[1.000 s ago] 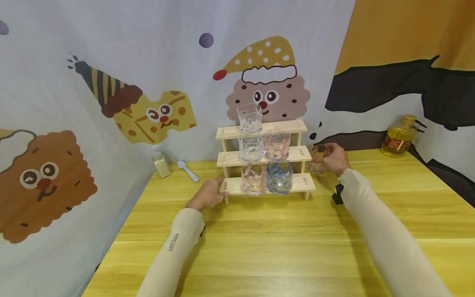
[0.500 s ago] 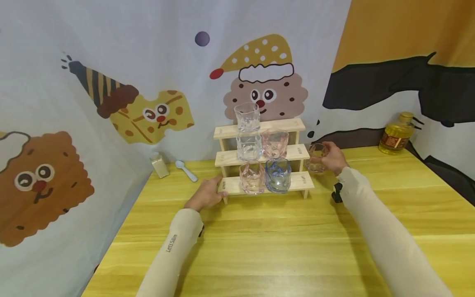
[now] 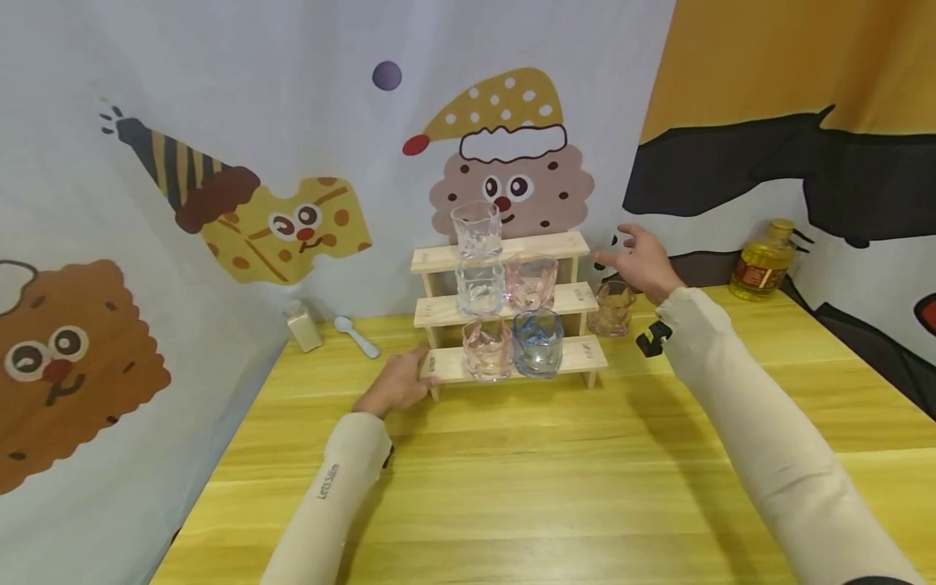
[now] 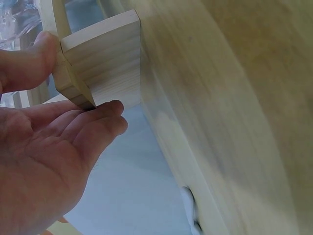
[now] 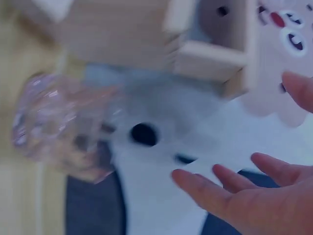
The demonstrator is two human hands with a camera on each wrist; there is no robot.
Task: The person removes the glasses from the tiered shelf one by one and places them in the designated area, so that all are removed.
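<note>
1. Resting on the yellow wooden counter [image 3: 512, 455], the left hand [image 3: 395, 388] holds the left end of the stepped wooden rack [image 3: 578, 354]; the left wrist view shows the thumb on one side of the end post and the fingers [image 4: 98, 122] against the other, pinching it.
2. The right hand [image 3: 638, 262] hangs in the air with fingers spread and straight, holding nothing, just above and apart from an amber-tinted glass [image 3: 611, 307].
3. That glass stands upright on the counter just beside the right end of the rack; in the right wrist view it is blurred [image 5: 63, 127], well clear of the open fingers [image 5: 215, 191].
4. The rack carries five glasses: a clear one [image 3: 475, 230] on the top step, a clear one [image 3: 478, 286] and a pink one [image 3: 531, 280] on the middle step, a pink one [image 3: 486, 349] and a blue one [image 3: 537, 344] on the lowest.
5. A white spoon [image 3: 356, 335] and a small carton [image 3: 302, 325] lie left of the rack by the curtain; an oil bottle [image 3: 760, 262] stands far right.
</note>
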